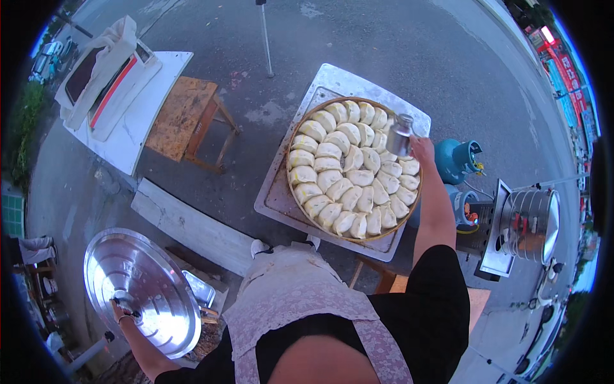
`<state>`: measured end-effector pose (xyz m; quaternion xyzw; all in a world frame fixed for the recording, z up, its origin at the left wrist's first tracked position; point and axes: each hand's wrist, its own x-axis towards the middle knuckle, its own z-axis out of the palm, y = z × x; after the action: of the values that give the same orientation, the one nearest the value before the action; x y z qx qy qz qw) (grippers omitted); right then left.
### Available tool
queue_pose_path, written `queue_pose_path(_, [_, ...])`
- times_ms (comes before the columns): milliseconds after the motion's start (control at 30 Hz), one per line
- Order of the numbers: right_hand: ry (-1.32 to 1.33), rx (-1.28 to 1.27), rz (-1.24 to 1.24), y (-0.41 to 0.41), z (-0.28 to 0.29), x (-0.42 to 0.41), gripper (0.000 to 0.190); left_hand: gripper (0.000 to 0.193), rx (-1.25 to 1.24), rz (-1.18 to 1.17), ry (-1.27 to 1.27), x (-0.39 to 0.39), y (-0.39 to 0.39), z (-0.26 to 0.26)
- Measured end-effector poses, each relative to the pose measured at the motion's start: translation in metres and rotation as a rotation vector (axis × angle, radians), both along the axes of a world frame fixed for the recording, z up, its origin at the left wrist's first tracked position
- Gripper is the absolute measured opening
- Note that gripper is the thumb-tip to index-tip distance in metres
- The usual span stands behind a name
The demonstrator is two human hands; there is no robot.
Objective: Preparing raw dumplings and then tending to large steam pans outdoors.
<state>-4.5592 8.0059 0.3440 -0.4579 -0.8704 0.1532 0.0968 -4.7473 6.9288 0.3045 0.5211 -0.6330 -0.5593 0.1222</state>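
Many pale crescent-shaped dumplings lie in rings in a large round steamer tray with a bamboo-coloured rim [293, 188], which rests on a metal sheet [278, 192]. Above the tray's right side my right hand [422, 150] grips a small metal shaker-like canister [400, 134], tilted and somewhat blurred. Some dumplings on the left bear yellow streaks. Far to the left, my left hand [120, 311] is closed on the central knob of a big round metal lid [144, 293], held out at my side.
Teal gas cylinders [451, 161] stand right of the tray, beside a stove with a stacked metal steamer [527, 225]. A wooden stool [182, 117] and a white board [168, 86] bearing a cloth-covered case are at the upper left. A pale plank [192, 225] and a thin pole [266, 43] are nearby.
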Motion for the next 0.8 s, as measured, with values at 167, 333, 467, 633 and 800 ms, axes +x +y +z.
queue_pose_path(167, [-0.042, 0.059, -0.049, 0.001, -0.02, 0.107, 0.051, 0.052, 0.036, -0.14, -0.013, -0.023, 0.004, -0.006])
queue_pose_path(333, [-0.171, 0.082, -0.058, -0.071, -0.02, 0.183, 0.047, 0.054, 0.054, -0.111, -0.095, -0.06, 0.016, -0.011])
queue_pose_path(467, [-0.183, -0.212, 0.099, -0.153, 0.029, 0.158, 0.047, 0.055, 0.083, -0.152, -0.064, -0.088, 0.024, -0.029])
queue_pose_path(633, [-0.365, -0.197, 0.386, -0.185, 0.001, 0.124, 0.044, 0.056, 0.1, -0.22, -0.169, -0.13, 0.083, -0.018])
queue_pose_path(800, [-0.147, -0.426, 0.39, -0.195, 0.003, 0.046, 0.048, 0.05, 0.184, -0.336, -0.026, -0.148, 0.12, -0.002])
